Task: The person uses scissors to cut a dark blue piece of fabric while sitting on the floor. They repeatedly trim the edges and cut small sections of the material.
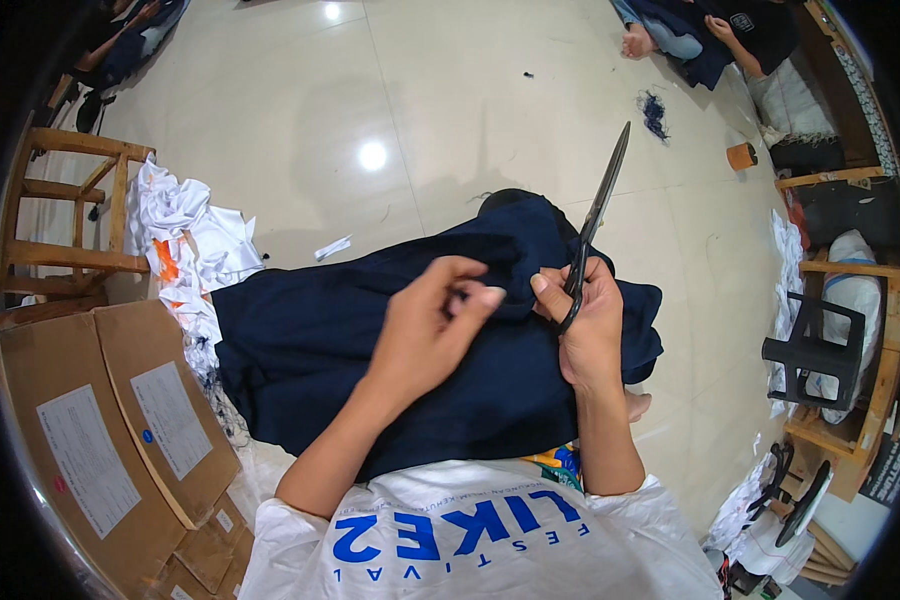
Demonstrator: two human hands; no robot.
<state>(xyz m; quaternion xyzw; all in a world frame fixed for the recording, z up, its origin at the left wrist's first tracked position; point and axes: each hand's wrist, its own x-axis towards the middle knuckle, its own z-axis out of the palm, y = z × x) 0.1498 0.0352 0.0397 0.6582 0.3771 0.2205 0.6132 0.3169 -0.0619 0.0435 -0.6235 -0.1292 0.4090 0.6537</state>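
Note:
My left hand (440, 330) hovers over the dark navy cloth (400, 420) spread across my lap, its fingers curled but apart, with nothing visible in them. My right hand (585, 330) grips long metal scissors with black handles (598, 200), the blades pointing up and away from me. My right thumb sits near a fold of the cloth. A bare foot (635, 405) shows past the cloth's right edge.
Stacked cardboard boxes (90, 350), a wooden stool (75, 255) and white scraps (175, 215) are left. A black plastic stool (812, 350) and wooden frames (850, 268) are right. Two other people (740, 30) (120, 35) sit beyond on the tiled floor (440, 120).

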